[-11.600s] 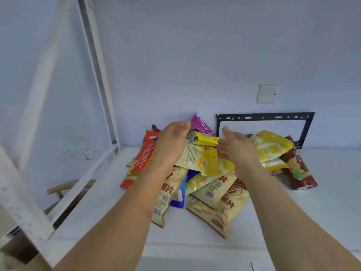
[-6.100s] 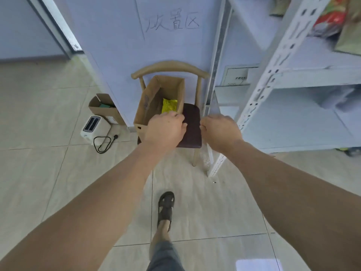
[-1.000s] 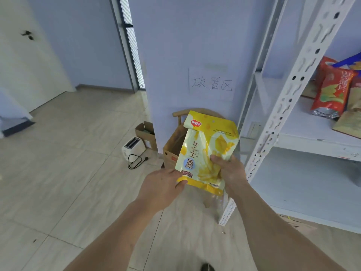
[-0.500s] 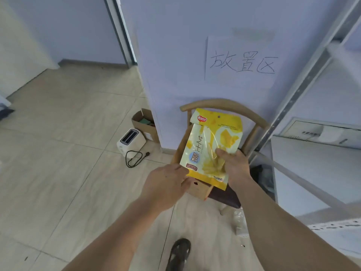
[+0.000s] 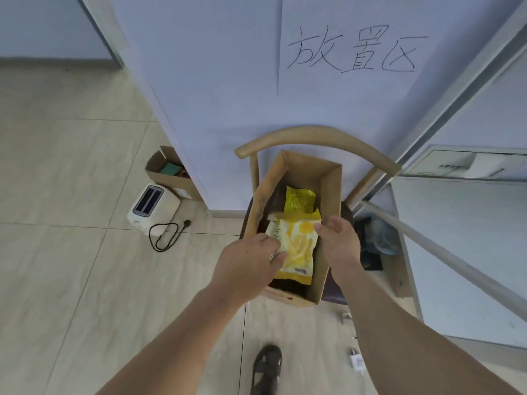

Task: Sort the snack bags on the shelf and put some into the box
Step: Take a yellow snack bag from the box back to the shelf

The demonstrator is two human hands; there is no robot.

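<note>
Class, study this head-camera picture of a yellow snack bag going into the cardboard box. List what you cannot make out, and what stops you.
1. Left hand grip on the yellow snack bag: fingertips hidden behind the hand itself.
2. Floor of the brown cardboard box: covered by that bag and a second yellow bag.
3. Dark seat of the wooden chair: mostly hidden by the box.
4. Small print on both bags: too small.

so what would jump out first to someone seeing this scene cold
The yellow snack bag going into the open cardboard box on the wooden chair at centre, with the left hand and right hand on either side of it. A second yellow bag already lies deeper in the box. Next, the handwritten sign on the wall above, and the white toaster on the floor to the left.
</note>
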